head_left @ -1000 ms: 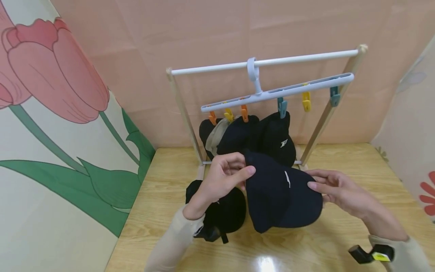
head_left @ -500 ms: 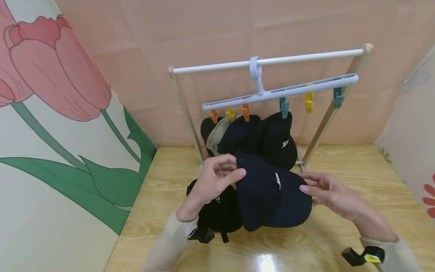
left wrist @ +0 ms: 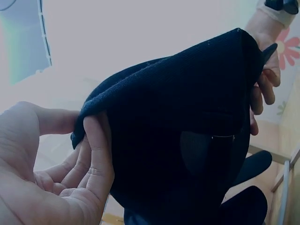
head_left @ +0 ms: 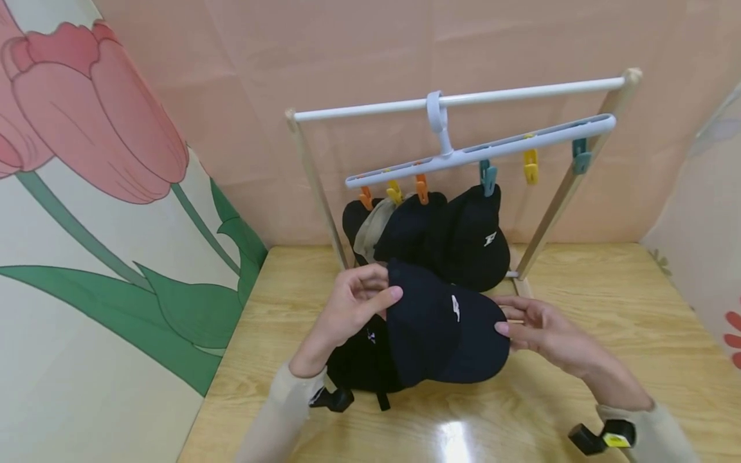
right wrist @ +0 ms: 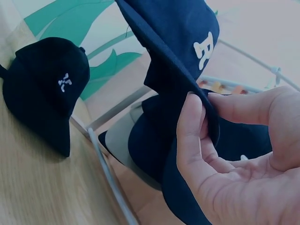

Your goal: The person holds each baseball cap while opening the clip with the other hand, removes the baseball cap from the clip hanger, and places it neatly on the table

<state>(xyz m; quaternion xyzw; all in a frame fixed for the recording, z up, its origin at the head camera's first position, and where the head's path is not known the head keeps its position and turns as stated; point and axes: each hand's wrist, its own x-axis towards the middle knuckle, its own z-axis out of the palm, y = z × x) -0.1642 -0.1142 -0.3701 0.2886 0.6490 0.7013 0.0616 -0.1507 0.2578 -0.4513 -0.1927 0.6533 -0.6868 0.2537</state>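
Left hand (head_left: 354, 305): pinching the navy cap (head_left: 425, 328) by the end away from its brim.
Right hand (head_left: 538, 328): pinching that cap's brim.
Navy cap: being held above the bench (head_left: 521, 421), in front of the rack (head_left: 552, 222).
Black cap (head_left: 361, 366): resting on the bench, before the rack's left side.
Hanging caps (head_left: 471, 257): dangling from clips (head_left: 487, 178) under the rack's top bar.

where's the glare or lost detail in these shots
Head view: a white glare spot on the table, near the bottom edge; left wrist view: a washed-out, pale background behind the held cap, itself so dark that most detail is lost; right wrist view: more even light, with the white letter on that cap showing clearly.
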